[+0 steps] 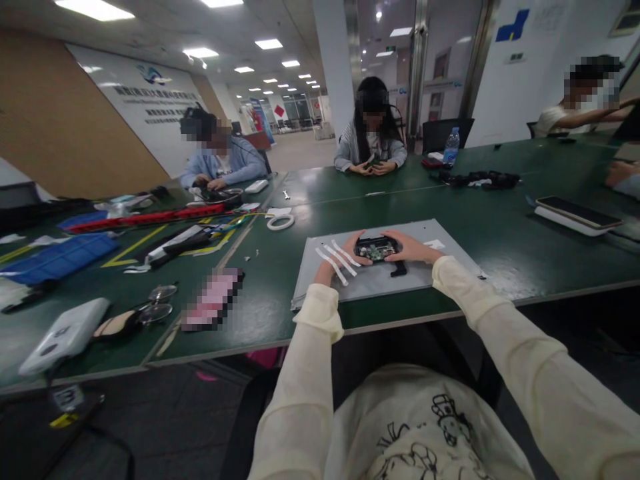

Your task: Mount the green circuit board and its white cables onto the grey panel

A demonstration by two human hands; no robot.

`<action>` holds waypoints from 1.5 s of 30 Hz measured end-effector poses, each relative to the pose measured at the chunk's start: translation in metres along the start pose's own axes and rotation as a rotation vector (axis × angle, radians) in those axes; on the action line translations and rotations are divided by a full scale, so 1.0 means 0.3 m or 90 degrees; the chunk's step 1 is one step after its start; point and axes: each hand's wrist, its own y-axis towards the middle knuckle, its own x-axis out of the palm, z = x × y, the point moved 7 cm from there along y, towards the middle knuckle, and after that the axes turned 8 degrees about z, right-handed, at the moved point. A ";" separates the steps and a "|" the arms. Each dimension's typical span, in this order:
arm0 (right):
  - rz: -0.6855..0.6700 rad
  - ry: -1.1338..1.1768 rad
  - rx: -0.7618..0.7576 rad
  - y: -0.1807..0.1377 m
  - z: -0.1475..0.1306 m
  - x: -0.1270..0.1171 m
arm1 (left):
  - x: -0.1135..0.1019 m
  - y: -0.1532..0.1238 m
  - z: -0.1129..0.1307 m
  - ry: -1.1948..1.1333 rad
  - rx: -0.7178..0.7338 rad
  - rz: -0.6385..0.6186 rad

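Observation:
Between my two hands is a black-cased device with a green circuit board (377,249) exposed on its upper side. My left hand (345,255) curls round its left end, and my right hand (413,247) grips the right end. The device is over a grey board (425,280) on the table; whether it touches that board I cannot tell. White strips (336,263) lie on the grey board close to my left hand. A small black part (399,269) rests just below the device, near my right hand.
On the green table (320,207) are a pink phone (213,299), glasses (159,307), a white box-like device (65,333), a tape roll (281,223), a blue tray (60,260) and a phone (580,212) on the right. Several other people sit around the table.

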 end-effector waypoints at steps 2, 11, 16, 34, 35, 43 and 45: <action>0.000 0.010 -0.002 0.001 0.002 -0.003 | -0.001 -0.002 0.003 0.019 0.001 0.010; -0.012 0.032 0.010 0.005 0.008 -0.010 | 0.012 -0.003 -0.003 0.039 -0.016 0.007; -0.015 0.014 0.022 0.009 -0.026 -0.029 | -0.002 0.000 0.007 0.017 -0.002 0.000; 0.196 0.296 0.151 0.021 -0.202 0.001 | -0.137 0.093 0.120 0.043 -0.052 0.521; 0.171 0.301 0.152 0.020 -0.205 0.010 | -0.142 0.085 0.120 0.038 -0.057 0.522; -0.025 0.280 0.094 0.017 -0.256 0.064 | -0.196 0.034 0.103 -0.020 -0.033 0.645; -0.072 0.293 0.102 0.011 -0.261 0.089 | -0.186 0.042 0.091 -0.049 -0.026 0.635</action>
